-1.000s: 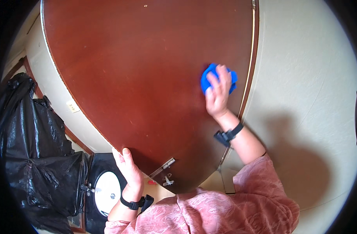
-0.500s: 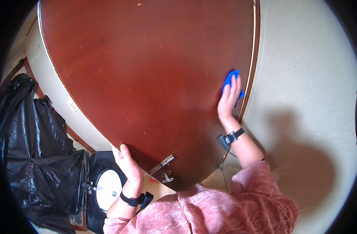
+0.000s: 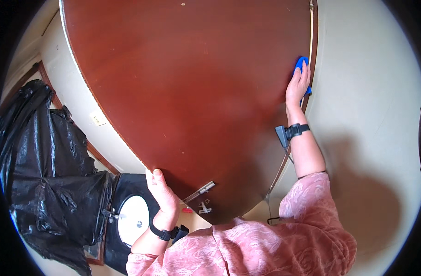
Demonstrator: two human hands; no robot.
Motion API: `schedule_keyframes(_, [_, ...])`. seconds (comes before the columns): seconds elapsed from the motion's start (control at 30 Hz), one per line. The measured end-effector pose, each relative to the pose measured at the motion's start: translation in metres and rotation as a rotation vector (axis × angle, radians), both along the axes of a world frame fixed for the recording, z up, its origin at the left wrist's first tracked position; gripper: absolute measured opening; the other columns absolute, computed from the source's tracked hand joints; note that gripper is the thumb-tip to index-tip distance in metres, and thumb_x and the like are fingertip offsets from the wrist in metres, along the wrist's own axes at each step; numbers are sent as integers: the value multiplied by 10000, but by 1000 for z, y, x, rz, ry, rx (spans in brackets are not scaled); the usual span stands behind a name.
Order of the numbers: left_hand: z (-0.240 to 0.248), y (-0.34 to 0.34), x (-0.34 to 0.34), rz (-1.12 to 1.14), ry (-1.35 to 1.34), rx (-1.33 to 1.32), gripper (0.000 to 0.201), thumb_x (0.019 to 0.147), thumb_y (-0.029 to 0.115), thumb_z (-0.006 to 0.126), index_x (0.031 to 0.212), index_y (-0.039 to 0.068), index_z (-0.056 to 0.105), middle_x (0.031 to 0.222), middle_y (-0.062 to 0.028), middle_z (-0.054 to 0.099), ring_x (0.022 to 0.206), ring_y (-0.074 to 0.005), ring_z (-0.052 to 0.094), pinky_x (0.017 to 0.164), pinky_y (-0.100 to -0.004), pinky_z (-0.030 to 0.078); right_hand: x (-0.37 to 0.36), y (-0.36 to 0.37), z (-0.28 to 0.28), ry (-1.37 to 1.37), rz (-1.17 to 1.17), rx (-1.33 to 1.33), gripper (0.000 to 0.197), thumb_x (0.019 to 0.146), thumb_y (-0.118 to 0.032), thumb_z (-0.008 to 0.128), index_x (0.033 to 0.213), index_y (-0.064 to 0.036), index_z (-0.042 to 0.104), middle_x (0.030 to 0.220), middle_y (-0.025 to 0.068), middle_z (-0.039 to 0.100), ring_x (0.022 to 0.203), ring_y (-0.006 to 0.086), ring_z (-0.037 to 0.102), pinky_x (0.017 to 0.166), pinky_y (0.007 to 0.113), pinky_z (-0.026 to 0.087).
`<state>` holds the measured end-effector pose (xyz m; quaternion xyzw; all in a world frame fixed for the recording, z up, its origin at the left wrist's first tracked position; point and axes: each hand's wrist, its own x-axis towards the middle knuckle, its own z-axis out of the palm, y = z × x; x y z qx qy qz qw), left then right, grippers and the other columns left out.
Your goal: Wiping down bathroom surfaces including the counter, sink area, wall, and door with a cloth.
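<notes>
1. Fingers, right hand [image 3: 297, 90]: close together, slightly bent, holding the blue cloth [image 3: 300, 62] against the panel at 2 o'clock.
2. Blue cloth: one, partly hidden by the hand, at the right border of the brown door [image 3: 183, 96].
3. Left hand [image 3: 164, 191], between 7 and 8 o'clock: closed about the door's left edge, thumb on the face; steadying it, I judge.
4. Progress, as I judge it remotely: wiping under way, not complete.
5. Done: extent uncertain; I cannot tell wiped surface from unwiped.
6. Left: pale mark [image 3: 183, 4] near 12 o'clock; metal bolt [image 3: 199, 192] at 6 o'clock, no cloth upon it.
</notes>
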<state>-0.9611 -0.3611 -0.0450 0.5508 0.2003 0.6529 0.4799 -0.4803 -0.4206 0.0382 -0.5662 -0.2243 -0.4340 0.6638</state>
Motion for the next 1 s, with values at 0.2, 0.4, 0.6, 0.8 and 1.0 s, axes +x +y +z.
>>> schedule_keyframes(0.2, [2,-2,1,17,-10,10,617,1014,457,605,1439,25,489,1368,-88,580,1247,-197,520,1095,-364,372,-94,18,-11,-245,14,-64,419,1044,-270,526,1409,-67,559,1501,225,457,1393,424,412,1164,525,302])
schedule_keyframes(0.4, [1,1,-4,-2,59,25,571,1056,449,514,1466,53,480,1442,-87,534,1306,-207,479,1132,-388,335,-180,16,29,-602,145,-209,439,983,-335,609,1401,-201,595,1530,147,452,1438,384,370,1179,595,203])
schedule_keyframes(0.6, [5,-4,3,0,-64,13,285,1059,338,571,1123,61,581,1098,-14,616,1018,-113,518,947,-298,416,-226,25,59,-583,113,-161,450,960,-318,613,1402,-232,603,1531,141,458,1429,379,385,1147,617,208])
schedule_keyframes(0.8, [8,-5,1,8,-28,15,328,1094,356,481,1143,46,577,1112,-33,619,1014,-123,536,934,-292,434,-326,26,-11,-906,351,-451,426,921,-355,646,1347,-355,637,1545,66,462,1477,289,348,1200,623,73])
schedule_keyframes(1.0, [-5,0,0,-51,-88,-88,521,1113,457,334,1257,19,578,1221,-75,629,1104,-160,560,968,-330,453,-335,36,34,-1087,375,-402,433,886,-342,684,1317,-354,647,1535,28,483,1447,243,404,1185,641,118])
